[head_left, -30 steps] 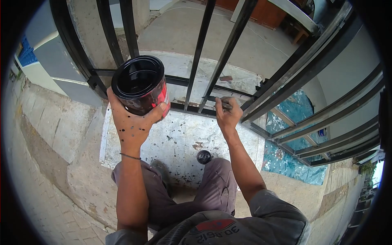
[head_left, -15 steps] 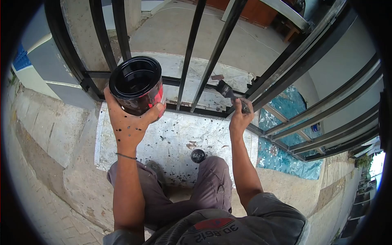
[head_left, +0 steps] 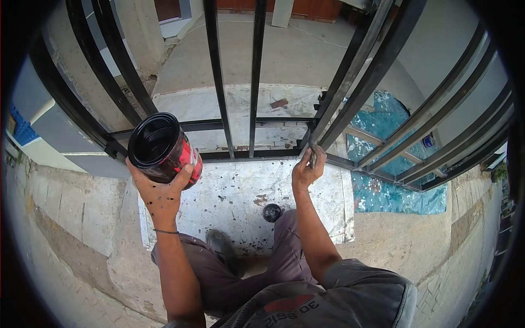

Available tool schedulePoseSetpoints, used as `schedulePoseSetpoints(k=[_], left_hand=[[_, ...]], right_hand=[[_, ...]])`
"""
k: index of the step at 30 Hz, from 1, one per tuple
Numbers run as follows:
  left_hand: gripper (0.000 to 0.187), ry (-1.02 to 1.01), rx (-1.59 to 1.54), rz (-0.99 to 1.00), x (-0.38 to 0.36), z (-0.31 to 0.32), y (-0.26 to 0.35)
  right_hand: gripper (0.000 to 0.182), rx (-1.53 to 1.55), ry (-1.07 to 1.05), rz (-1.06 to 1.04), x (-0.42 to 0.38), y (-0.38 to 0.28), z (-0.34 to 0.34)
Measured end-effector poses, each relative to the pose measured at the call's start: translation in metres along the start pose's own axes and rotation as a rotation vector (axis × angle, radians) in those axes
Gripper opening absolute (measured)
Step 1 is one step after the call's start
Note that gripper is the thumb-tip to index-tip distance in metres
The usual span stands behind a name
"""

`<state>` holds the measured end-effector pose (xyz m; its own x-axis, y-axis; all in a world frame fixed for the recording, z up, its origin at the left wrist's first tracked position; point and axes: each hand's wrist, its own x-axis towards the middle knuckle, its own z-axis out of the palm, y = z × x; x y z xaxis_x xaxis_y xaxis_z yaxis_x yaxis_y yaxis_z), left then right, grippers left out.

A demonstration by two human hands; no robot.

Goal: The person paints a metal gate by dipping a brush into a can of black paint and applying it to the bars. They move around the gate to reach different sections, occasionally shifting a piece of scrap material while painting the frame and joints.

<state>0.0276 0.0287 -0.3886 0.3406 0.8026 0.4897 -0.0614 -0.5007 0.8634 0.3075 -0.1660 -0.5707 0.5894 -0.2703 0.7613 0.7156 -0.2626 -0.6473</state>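
The person is crouching on a paint-spattered white sheet point(head_left: 240, 191), with knees in grey trousers point(head_left: 284, 257) showing nearest the camera. A small black lid point(head_left: 272, 212) is lying on the sheet just in front of the right knee.

The left hand point(head_left: 161, 194), speckled with black paint, is gripping a paint can point(head_left: 163, 146) from below, fingers clenched around its red-labelled side. The can is standing open, black inside, tilted slightly, and is being held up just in front of the gate's point(head_left: 257, 82) bottom rail, to the left of the middle bars.

The right hand point(head_left: 306, 170) is closing around a paintbrush point(head_left: 313, 157), grasping its handle between thumb and fingers. The brush is pointing up toward the gate, at the spot where the bottom rail meets the thick post; the bristles are too small to make out, so contact cannot be confirmed.

Beyond the gate, a second white sheet point(head_left: 246, 104) is lying on the concrete, with a small brown block point(head_left: 279, 103) resting on it. A blue tarp point(head_left: 394, 191) is spreading to the right of the gate post.
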Motion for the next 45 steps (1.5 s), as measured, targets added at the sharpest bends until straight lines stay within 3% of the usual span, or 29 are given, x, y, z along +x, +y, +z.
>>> schedulePoseSetpoints(k=[1, 5, 7, 9, 10, 14, 18, 22, 23, 25, 26, 28, 32, 39, 41, 45], left_hand=[[0.110, 0.002, 0.016, -0.007, 0.000, 0.002, -0.002], [0.109, -0.011, 0.055, 0.013, -0.002, 0.009, -0.003], [0.109, -0.044, 0.019, 0.013, -0.005, 0.013, -0.001], [0.109, -0.058, -0.013, 0.010, -0.006, 0.017, 0.001], [0.108, -0.079, -0.043, 0.004, -0.008, 0.018, 0.002], [0.104, -0.120, -0.115, -0.005, -0.013, 0.027, 0.011], [0.102, -0.131, -0.025, 0.063, -0.021, 0.037, 0.006], [0.100, -0.167, 0.003, 0.110, -0.030, 0.050, 0.009], [0.100, -0.165, -0.002, 0.111, -0.033, 0.053, 0.010], [0.100, -0.185, -0.029, 0.111, -0.039, 0.060, 0.010], [0.100, -0.184, -0.034, 0.111, -0.040, 0.063, 0.013], [0.101, -0.221, -0.072, 0.083, -0.042, 0.066, 0.018], [0.103, -0.224, -0.037, 0.134, -0.046, 0.069, 0.016], [0.103, -0.242, -0.065, 0.068, -0.050, 0.072, 0.010], [0.102, -0.250, -0.051, 0.063, -0.050, 0.073, 0.009], [0.102, -0.265, -0.027, 0.032, -0.050, 0.075, 0.005]], right_hand=[[0.016, -0.007, -0.082, -0.089, -0.006, -0.010, 0.009], [0.017, 0.102, -0.275, 0.002, -0.028, -0.040, 0.036], [0.016, 0.120, -0.303, 0.019, -0.026, -0.040, 0.034], [0.015, 0.215, -0.519, -0.071, -0.012, -0.038, 0.022], [0.015, 0.214, -0.529, -0.071, -0.006, -0.038, 0.014], [0.009, 0.371, -0.448, 0.391, 0.055, -0.061, -0.007], [0.018, 0.643, -0.282, 0.247, 0.156, -0.159, -0.025], [0.023, 0.882, -0.500, 0.053, 0.213, -0.253, -0.032], [0.023, 0.880, -0.502, 0.048, 0.216, -0.266, -0.030], [0.023, 0.748, -0.818, -0.135, 0.215, -0.286, -0.020], [0.026, 0.698, -0.950, -0.123, 0.211, -0.291, -0.011], [0.026, 0.475, -1.059, -0.304, 0.201, -0.290, 0.004], [0.027, 0.390, -1.123, -0.349, 0.179, -0.281, 0.009], [0.022, 0.429, -1.094, -0.161, 0.173, -0.272, 0.005], [0.020, 0.535, -1.140, 0.084, 0.166, -0.272, 0.002], [0.018, 0.582, -1.116, 0.276, 0.163, -0.261, 0.005]])
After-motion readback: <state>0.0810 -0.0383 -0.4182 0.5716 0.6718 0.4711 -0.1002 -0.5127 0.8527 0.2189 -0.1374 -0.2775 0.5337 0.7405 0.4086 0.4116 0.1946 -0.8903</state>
